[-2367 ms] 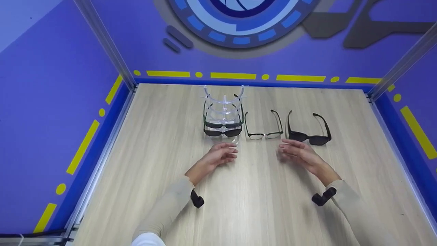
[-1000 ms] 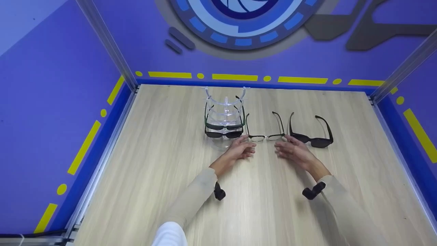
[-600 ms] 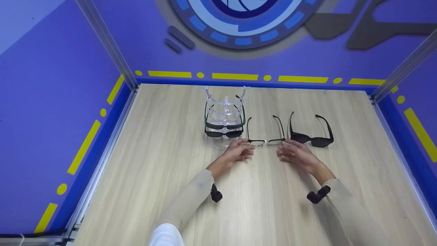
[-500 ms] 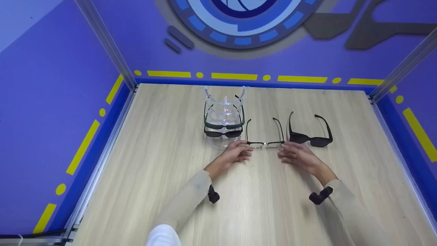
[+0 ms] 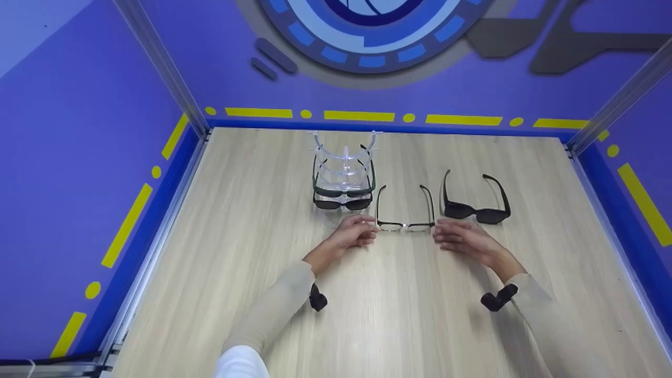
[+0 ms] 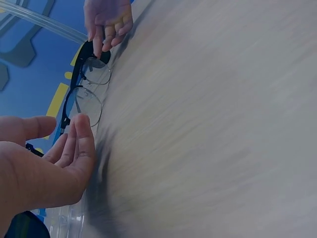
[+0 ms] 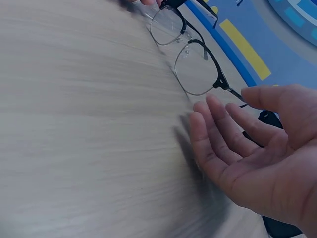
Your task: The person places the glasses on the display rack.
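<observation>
Clear-lensed eyeglasses with dark browlines [image 5: 405, 226] lie on the table, temples spread towards the back. My left hand [image 5: 353, 233] is just beside their left end, and my right hand [image 5: 466, 240] is beside the right end. In the left wrist view, the fingers of the left hand [image 6: 52, 166] are relaxed and hold nothing, close to the eyeglasses [image 6: 89, 105]. The right wrist view has the right hand [image 7: 257, 148] with thumb and fingers apart, near one lens of the eyeglasses [image 7: 196, 69]. Whether any fingertip touches the frame, I cannot tell.
Left of the eyeglasses stands a clear plastic display stand [image 5: 346, 153] bearing green-framed sunglasses [image 5: 344, 193] above black sunglasses [image 5: 343, 203]. Another pair of black sunglasses [image 5: 476, 213] lies on the wooden table [image 5: 399, 315] behind the right hand. Blue panels [image 5: 367, 97] enclose the back and sides.
Both hands came to the ends of the eyeglasses, and these slid towards me, away from their spot beside the stand. Since half a second ago the hands have moved slightly apart.
</observation>
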`<state>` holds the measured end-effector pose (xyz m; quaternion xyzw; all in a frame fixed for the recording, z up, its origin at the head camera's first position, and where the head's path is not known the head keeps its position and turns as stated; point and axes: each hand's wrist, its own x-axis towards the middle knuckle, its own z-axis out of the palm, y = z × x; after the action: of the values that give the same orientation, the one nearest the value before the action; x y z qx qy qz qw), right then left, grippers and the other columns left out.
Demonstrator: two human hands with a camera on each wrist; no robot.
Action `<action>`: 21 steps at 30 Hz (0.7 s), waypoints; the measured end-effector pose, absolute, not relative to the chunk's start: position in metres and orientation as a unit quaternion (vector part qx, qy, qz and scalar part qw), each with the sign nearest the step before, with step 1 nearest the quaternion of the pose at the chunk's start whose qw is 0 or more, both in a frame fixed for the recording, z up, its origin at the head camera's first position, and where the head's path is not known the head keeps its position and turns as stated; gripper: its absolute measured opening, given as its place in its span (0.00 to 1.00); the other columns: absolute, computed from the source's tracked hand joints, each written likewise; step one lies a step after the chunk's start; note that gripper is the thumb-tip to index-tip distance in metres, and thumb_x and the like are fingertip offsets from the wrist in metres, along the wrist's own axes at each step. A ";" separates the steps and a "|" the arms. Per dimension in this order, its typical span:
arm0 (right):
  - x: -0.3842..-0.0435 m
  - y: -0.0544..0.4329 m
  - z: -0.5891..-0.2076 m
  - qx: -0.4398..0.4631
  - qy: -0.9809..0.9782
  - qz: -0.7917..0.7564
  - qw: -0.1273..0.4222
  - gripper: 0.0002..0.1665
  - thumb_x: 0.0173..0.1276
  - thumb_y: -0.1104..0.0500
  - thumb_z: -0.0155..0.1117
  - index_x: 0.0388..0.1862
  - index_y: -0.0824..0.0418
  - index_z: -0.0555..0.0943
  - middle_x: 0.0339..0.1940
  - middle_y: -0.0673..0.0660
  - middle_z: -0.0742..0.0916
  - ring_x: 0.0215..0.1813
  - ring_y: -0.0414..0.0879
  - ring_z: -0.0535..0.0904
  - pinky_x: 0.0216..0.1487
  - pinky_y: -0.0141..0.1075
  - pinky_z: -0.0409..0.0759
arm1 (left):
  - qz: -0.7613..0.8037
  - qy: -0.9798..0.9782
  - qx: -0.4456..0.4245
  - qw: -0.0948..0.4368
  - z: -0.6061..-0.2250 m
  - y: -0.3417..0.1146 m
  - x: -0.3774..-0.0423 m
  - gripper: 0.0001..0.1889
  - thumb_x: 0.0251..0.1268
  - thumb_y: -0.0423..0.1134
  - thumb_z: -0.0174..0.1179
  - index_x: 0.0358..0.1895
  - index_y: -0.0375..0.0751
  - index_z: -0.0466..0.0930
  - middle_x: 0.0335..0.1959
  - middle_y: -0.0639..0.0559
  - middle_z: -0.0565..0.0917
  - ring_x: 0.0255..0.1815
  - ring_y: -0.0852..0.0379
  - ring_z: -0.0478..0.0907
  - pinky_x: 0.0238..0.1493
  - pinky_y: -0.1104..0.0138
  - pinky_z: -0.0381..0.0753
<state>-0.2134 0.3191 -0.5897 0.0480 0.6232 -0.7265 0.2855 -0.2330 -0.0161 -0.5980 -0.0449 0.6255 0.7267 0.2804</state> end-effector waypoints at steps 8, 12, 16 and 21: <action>-0.218 0.304 -0.586 0.073 0.614 -0.749 0.240 0.39 0.81 0.61 0.55 0.80 0.75 0.51 0.45 0.51 0.91 0.48 0.42 0.88 0.55 0.37 0.87 | 0.724 0.635 -0.049 0.264 -0.597 -0.007 -0.234 0.25 0.69 0.24 0.58 0.69 0.34 0.72 0.51 0.47 0.84 0.38 0.61 0.79 0.47 0.68 0.85; -0.220 0.298 -0.584 0.072 0.615 -0.749 0.236 0.38 0.81 0.62 0.54 0.80 0.75 0.52 0.44 0.49 0.90 0.47 0.41 0.88 0.52 0.36 0.88 | 0.733 0.626 -0.057 0.259 -0.596 -0.002 -0.236 0.27 0.67 0.23 0.58 0.70 0.33 0.70 0.48 0.50 0.82 0.38 0.61 0.80 0.49 0.68 0.85; -0.222 0.297 -0.582 0.075 0.615 -0.748 0.238 0.38 0.81 0.62 0.55 0.80 0.74 0.52 0.40 0.50 0.91 0.43 0.40 0.87 0.49 0.35 0.88 | 0.738 0.621 -0.057 0.258 -0.594 0.000 -0.238 0.28 0.67 0.23 0.58 0.71 0.34 0.69 0.42 0.53 0.80 0.36 0.62 0.78 0.43 0.69 0.80; -0.221 0.300 -0.583 0.073 0.613 -0.744 0.254 0.39 0.81 0.62 0.54 0.81 0.74 0.49 0.39 0.50 0.90 0.43 0.40 0.87 0.50 0.36 0.88 | 0.730 0.633 -0.050 0.255 -0.596 -0.002 -0.237 0.28 0.68 0.26 0.59 0.71 0.35 0.68 0.39 0.56 0.80 0.38 0.62 0.78 0.43 0.70 0.79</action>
<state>-0.2213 0.3000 -0.5834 0.0730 0.6134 -0.7444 0.2536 -0.2371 -0.0022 -0.5956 -0.0503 0.6326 0.7296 0.2550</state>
